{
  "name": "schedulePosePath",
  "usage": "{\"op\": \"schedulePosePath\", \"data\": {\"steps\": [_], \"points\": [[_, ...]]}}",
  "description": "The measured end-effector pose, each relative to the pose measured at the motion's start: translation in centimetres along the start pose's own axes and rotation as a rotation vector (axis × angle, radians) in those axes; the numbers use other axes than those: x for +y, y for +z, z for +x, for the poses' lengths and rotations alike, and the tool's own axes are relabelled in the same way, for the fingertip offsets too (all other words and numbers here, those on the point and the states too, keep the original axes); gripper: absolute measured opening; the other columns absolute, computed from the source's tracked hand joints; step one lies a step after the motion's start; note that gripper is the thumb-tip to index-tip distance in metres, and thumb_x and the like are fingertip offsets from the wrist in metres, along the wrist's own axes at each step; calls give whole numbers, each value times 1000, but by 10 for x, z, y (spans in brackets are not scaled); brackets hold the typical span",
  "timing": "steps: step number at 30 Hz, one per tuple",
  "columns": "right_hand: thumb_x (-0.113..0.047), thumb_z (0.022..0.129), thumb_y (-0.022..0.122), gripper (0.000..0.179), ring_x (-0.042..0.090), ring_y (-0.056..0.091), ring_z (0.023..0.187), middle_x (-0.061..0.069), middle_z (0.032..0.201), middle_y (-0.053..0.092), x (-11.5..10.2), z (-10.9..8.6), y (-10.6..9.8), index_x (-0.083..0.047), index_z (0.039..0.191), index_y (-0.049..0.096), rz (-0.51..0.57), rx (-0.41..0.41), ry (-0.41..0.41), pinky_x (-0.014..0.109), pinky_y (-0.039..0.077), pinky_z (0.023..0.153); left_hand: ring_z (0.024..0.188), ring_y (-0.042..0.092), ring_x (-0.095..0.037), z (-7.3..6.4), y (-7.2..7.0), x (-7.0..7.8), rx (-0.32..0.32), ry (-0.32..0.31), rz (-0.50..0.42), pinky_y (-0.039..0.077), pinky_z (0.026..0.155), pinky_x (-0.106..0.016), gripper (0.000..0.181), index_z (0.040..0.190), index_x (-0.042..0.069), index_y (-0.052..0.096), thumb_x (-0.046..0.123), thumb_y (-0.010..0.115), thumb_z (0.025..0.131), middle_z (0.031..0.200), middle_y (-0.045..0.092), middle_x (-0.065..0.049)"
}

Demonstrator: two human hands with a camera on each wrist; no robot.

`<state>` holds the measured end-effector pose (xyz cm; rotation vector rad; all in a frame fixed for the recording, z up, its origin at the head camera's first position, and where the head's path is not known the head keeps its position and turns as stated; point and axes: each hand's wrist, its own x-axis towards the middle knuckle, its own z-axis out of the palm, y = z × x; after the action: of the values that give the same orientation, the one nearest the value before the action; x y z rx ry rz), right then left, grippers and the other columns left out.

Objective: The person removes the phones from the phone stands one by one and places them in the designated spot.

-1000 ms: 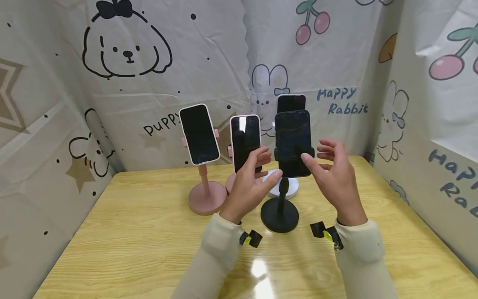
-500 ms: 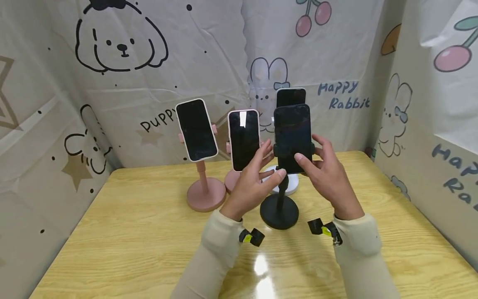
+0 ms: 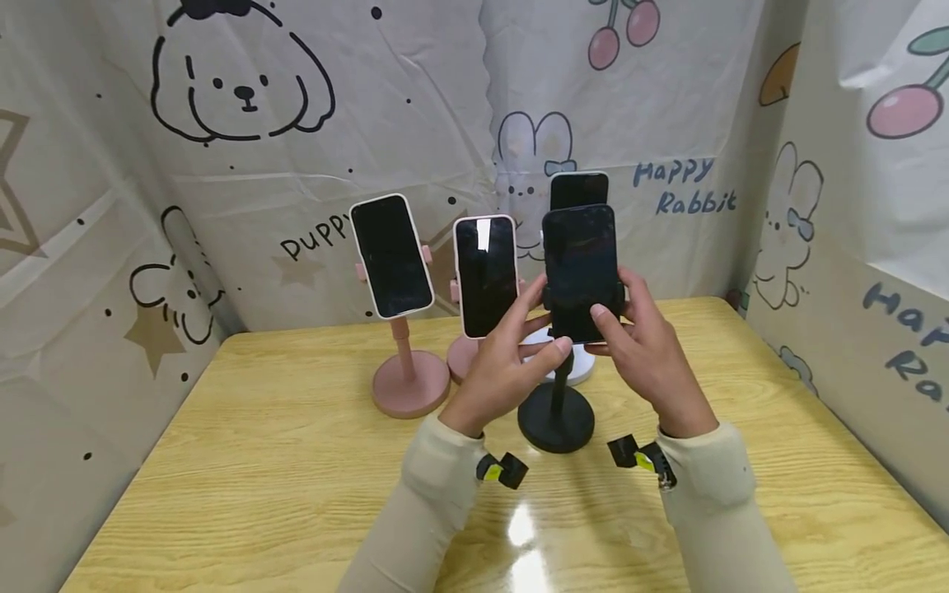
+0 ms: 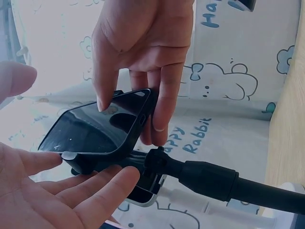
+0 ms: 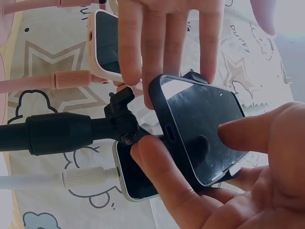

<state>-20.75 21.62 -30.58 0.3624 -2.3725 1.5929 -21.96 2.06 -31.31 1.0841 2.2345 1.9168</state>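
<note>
A phone [image 3: 581, 255] in a dark case sits in the clamp of a black phone stand [image 3: 556, 424], its screen tilted toward me. My right hand [image 3: 652, 366] grips the phone's lower right part; in the right wrist view the thumb lies on the screen and other fingers reach behind it. My left hand [image 3: 500, 366] is at the phone's left side. In the left wrist view its fingers [image 4: 97, 191] are extended under and beside the clamp, a fingertip touching near the clamp's end, while the thumb [image 4: 16, 78] stays off the phone.
Behind the black stand is another phone [image 3: 578, 189] on a white stand [image 3: 583, 368]. To the left, two pink stands bear a tilted phone [image 3: 391, 255] and a more upright phone [image 3: 485, 272]. Printed cloth [image 3: 415, 107] walls the wooden table [image 3: 296, 461].
Both hands have closed in on the phone on the black stand. The right hand moved left and now grips it; the left fingers reached its left side. The head view shifted slightly.
</note>
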Motion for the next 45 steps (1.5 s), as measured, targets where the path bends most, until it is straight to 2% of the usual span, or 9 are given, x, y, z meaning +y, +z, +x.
{"op": "schedulePosePath", "data": {"steps": [3, 7, 16, 25, 36, 42, 45], "points": [[-21, 102, 47, 56, 37, 64, 106, 24, 130, 55, 0, 0, 1, -18, 151, 20, -2, 0, -9, 44, 56, 76, 134, 43, -23, 2, 0, -10, 11, 6, 20, 44, 100, -41, 73, 154, 32, 17, 25, 60, 95, 157, 19, 7], [-19, 103, 46, 55, 36, 66, 101, 25, 124, 59, 0, 1, 2, -17, 151, 20, -10, 6, -15, 38, 57, 72, 132, 45, -21, 2, 0, -12, 22, 2, 31, 45, 99, -41, 72, 152, 37, 19, 32, 60, 94, 157, 19, 11], [-17, 102, 48, 53, 35, 67, 97, 25, 119, 59, -7, -2, 3, -14, 149, 22, -5, -17, 23, 36, 57, 71, 123, 54, -21, -2, -7, -6, 41, -4, 43, 46, 98, -40, 65, 152, 29, 27, 34, 56, 94, 150, 36, -1], [-16, 102, 49, 48, 35, 68, 95, 26, 120, 59, -19, -5, 8, -12, 143, 26, 46, -85, 42, 39, 57, 71, 114, 59, -15, -9, -24, 8, 19, -60, 85, 47, 97, -40, 61, 148, 33, 29, 38, 57, 94, 144, 42, -5], [-11, 101, 49, 46, 35, 68, 94, 27, 120, 59, -24, -9, 17, -9, 140, 25, 121, -182, 33, 43, 57, 72, 112, 60, -15, -24, -45, 28, -90, -118, 140, 51, 91, -34, 76, 152, 34, 18, 35, 63, 91, 140, 42, -6], [-9, 101, 49, 45, 35, 67, 99, 25, 125, 56, -32, -14, 27, -9, 139, 26, 172, -242, 27, 44, 57, 71, 111, 60, -14, -37, -59, 41, -111, -166, 177, 50, 92, -35, 84, 150, 47, 9, 42, 66, 89, 139, 41, -1], [-9, 100, 50, 44, 34, 67, 99, 24, 126, 56, -36, -17, 32, -9, 138, 27, 197, -264, 26, 43, 57, 71, 108, 61, -12, -43, -66, 48, -110, -191, 232, 52, 88, -36, 85, 148, 51, 6, 47, 66, 88, 137, 44, 1]]}}
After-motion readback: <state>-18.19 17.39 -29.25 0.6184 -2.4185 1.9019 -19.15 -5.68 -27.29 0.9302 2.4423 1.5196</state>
